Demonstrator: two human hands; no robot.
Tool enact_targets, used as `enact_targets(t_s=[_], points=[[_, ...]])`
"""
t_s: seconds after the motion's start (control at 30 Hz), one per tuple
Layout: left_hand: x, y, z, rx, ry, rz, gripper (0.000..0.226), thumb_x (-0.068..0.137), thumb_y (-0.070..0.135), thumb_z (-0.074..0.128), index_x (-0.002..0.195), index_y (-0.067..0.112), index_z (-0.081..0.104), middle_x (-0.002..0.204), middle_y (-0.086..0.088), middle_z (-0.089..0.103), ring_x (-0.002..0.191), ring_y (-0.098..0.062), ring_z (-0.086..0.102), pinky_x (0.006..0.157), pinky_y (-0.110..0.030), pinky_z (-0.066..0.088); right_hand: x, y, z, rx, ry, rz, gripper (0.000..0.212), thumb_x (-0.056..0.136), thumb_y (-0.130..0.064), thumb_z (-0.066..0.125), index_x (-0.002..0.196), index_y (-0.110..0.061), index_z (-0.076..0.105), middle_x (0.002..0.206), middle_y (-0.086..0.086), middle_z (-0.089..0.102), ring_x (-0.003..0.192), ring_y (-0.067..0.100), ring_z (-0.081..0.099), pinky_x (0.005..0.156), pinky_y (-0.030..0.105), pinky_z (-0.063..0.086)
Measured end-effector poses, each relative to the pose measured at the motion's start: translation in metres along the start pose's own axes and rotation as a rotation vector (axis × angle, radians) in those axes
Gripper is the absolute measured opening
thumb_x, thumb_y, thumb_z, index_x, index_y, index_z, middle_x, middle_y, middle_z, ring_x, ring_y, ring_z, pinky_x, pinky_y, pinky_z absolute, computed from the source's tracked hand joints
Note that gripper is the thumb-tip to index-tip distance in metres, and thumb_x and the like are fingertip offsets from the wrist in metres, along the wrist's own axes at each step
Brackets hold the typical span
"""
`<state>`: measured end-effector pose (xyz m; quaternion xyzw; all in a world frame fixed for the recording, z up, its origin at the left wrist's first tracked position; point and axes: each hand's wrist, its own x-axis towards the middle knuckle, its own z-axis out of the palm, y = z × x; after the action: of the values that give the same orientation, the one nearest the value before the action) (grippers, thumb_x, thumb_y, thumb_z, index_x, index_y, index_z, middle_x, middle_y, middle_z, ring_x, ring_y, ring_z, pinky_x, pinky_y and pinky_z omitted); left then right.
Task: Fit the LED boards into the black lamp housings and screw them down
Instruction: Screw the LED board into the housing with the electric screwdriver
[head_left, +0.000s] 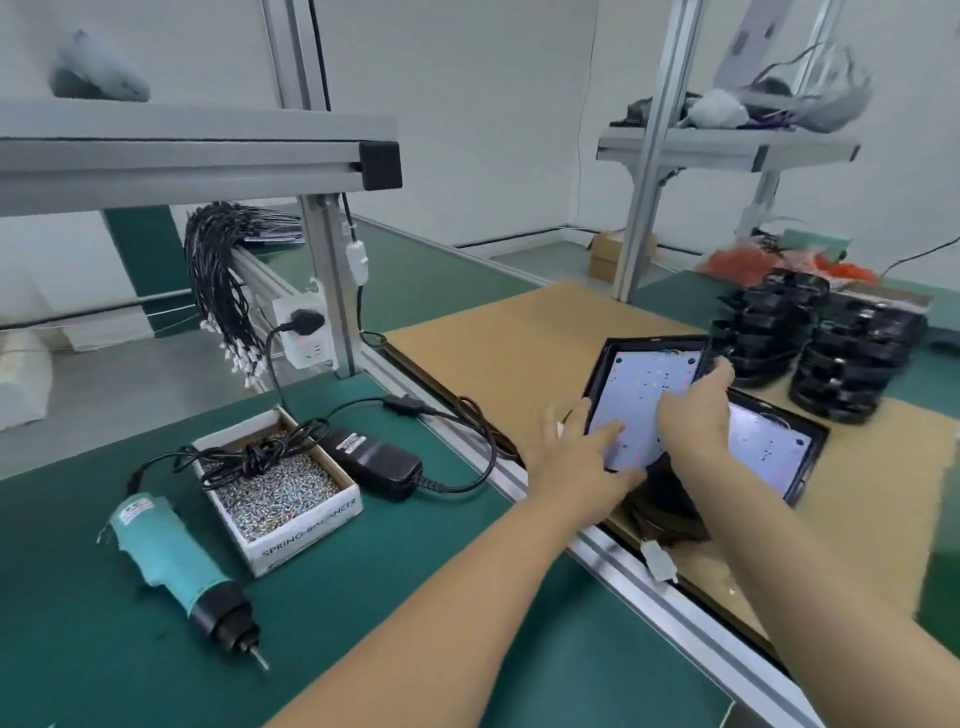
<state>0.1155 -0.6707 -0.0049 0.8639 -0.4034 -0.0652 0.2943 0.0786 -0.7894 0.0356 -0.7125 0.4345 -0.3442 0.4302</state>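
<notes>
A black lamp housing (602, 364) with a white LED board (636, 387) in it is lifted and tilted above the cardboard sheet. My left hand (587, 447) grips its near-left edge, thumb lying on the board. My right hand (696, 410) holds its right side, fingers reaching to the far right corner. A second housing (815, 447) with its own LED board (763, 452) lies flat just behind and to the right, partly hidden by my right forearm. A teal electric screwdriver (176, 561) lies on the green mat at left, beside a white box of screws (275, 488).
Stacks of black parts (810, 353) stand at the right on the cardboard sheet (519, 338). A power adapter (374, 462) and its cables lie by the screw box. A bundle of black wires (218, 280) hangs from the frame. An aluminium rail (691, 629) divides mat and cardboard.
</notes>
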Motion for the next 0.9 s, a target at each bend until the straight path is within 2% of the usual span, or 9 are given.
enact_targets(t_s=[0.1,0.2,0.27,0.33,0.4,0.53,0.67,0.8,0.9], points=[[0.000,-0.004,0.009,0.041,-0.024,0.037,0.043,0.098,0.043,0.044,0.140,0.034,0.043,0.158,0.004,0.021,0.145,-0.025,0.003,0.108,-0.043,0.006,-0.005,0.003,0.000,-0.304,0.081,-0.214,0.080,0.085,0.011,0.048,0.151,-0.016,0.014,0.158,0.011,0.009,0.140,0.032,0.021,0.110,0.041,0.024],[0.004,-0.007,0.011,0.094,-0.020,0.066,0.039,0.103,0.034,0.035,0.141,0.032,0.043,0.151,0.004,0.032,0.138,-0.025,0.020,0.103,-0.044,0.027,-0.005,0.017,0.000,-0.779,0.073,-0.436,0.062,0.085,0.002,0.052,0.142,-0.017,0.038,0.157,0.011,0.013,0.141,0.031,0.016,0.116,0.047,0.011],[0.006,-0.010,0.010,0.086,-0.060,0.067,0.040,0.103,0.030,0.035,0.143,0.031,0.041,0.151,0.002,0.033,0.135,-0.025,0.025,0.104,-0.043,0.030,-0.004,0.022,0.002,-0.936,-0.011,-0.480,0.044,0.089,-0.005,0.048,0.132,-0.016,0.053,0.157,0.010,0.018,0.140,0.029,0.019,0.115,0.047,0.010],[0.007,-0.016,0.009,0.098,-0.104,0.062,0.042,0.103,0.029,0.035,0.145,0.031,0.037,0.152,0.003,0.032,0.136,-0.026,0.025,0.108,-0.044,0.027,-0.003,0.022,0.006,-1.045,-0.044,-0.482,0.036,0.090,-0.010,0.046,0.122,-0.017,0.061,0.155,0.008,0.022,0.139,0.028,0.021,0.115,0.048,0.012],[0.006,-0.023,0.007,0.128,-0.143,0.042,0.045,0.102,0.031,0.036,0.147,0.033,0.031,0.157,0.004,0.023,0.144,-0.025,0.014,0.115,-0.049,0.013,-0.002,0.017,0.012,-1.157,-0.087,-0.474,0.033,0.091,-0.015,0.044,0.117,-0.019,0.063,0.154,0.006,0.022,0.140,0.027,0.017,0.115,0.054,0.007],[0.002,-0.030,0.002,0.162,-0.204,0.017,0.054,0.100,0.037,0.039,0.151,0.030,0.022,0.162,0.007,0.008,0.148,-0.023,-0.002,0.117,-0.053,-0.003,0.001,0.008,0.026,-1.385,-0.226,-0.443,0.035,0.093,-0.030,0.041,0.121,-0.023,0.060,0.157,0.006,0.018,0.146,0.031,-0.001,0.110,0.064,-0.007],[0.001,-0.029,-0.006,0.219,-0.228,0.040,0.059,0.098,0.038,0.041,0.152,0.026,0.019,0.162,0.006,0.007,0.149,-0.022,-0.006,0.115,-0.056,-0.008,-0.003,0.004,0.036,-1.506,-0.265,-0.415,0.045,0.095,-0.040,0.038,0.133,-0.020,0.051,0.157,0.010,0.022,0.147,0.032,0.000,0.106,0.069,-0.011],[-0.008,-0.032,-0.020,0.204,-0.202,0.030,0.063,0.098,0.037,0.042,0.153,0.021,0.015,0.163,0.005,0.005,0.149,-0.021,-0.007,0.115,-0.054,-0.012,-0.007,-0.002,0.035,-1.481,-0.211,-0.377,0.045,0.092,-0.020,0.034,0.135,-0.013,0.046,0.153,0.012,0.029,0.147,0.030,0.002,0.107,0.069,-0.009],[-0.019,-0.036,-0.037,0.212,-0.167,0.015,0.062,0.100,0.037,0.039,0.154,0.019,0.013,0.163,0.003,0.006,0.149,-0.022,-0.006,0.116,-0.055,-0.011,-0.013,-0.013,0.037,-1.407,-0.191,-0.388,0.042,0.091,-0.017,0.035,0.132,-0.011,0.044,0.146,0.012,0.036,0.145,0.031,0.010,0.109,0.069,-0.006]])
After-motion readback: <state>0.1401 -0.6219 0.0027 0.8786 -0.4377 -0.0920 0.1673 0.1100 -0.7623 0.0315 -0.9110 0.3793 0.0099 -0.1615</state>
